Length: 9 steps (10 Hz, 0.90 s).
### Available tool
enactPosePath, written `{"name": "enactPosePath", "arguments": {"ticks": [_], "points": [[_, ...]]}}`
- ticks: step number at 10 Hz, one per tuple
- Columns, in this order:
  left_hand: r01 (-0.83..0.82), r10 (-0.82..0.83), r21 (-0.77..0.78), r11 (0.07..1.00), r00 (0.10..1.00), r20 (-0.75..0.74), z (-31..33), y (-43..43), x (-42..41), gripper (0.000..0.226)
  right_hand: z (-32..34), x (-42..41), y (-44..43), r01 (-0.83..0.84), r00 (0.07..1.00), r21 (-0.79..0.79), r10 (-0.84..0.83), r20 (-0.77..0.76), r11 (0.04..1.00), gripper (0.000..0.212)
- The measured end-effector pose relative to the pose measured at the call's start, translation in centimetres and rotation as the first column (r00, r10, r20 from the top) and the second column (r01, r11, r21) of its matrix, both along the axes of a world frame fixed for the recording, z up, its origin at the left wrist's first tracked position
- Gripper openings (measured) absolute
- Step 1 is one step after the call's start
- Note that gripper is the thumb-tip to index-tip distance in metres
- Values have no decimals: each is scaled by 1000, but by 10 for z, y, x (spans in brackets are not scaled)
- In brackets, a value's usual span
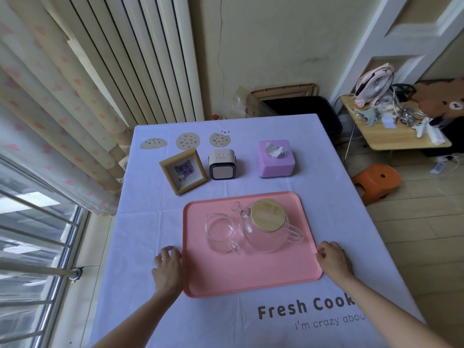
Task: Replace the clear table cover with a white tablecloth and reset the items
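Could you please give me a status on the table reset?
Left hand and right hand grip pink tray by its side rims. Tray flat on white tablecloth, glass teapot and pitcher aboard. Frame, speaker, tissue box stand clear behind.

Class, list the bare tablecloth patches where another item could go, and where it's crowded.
Free: the tablecloth strip nearer than the pink tray; the stretch right of the tissue box. Crowded: frame beside speaker; left hand and right hand hold the tray's sides.

Orange stool point(376, 182); pink fan point(375, 85) on side table point(391, 140)
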State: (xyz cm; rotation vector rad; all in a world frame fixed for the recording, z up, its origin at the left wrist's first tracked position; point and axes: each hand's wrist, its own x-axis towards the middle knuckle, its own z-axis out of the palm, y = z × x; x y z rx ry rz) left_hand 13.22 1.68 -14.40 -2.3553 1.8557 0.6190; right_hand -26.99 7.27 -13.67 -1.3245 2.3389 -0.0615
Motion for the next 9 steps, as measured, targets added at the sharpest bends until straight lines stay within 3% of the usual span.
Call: {"name": "enactPosePath", "arguments": {"ticks": [1,2,4,7,8,9], "points": [[32,-33,-40,999,999,-37,-3,8,4,26,-2,1,9,28,998,-30,-26,57,999,11],[90,-92,-18,996,993,-70,-1,14,11,34,-1,3,16,38,991,-40,-33,128,998,28],[202,-196,143,969,979,-56,8,39,23,57,8,-1,21,-5,981,13,3,194,1000,38],[109,-91,179,978,990,-106,31,107,6,59,26,-9,47,-156,955,78,130,266,985,36],[100,-84,111,989,987,-137,41,118,-5,60,34,-8,55,-227,953,69,207,222,971,39],[125,-136,-60,990,953,-269,68,122,-19,56,55,2,56,-210,919,-58,218,329,976,44]]}}
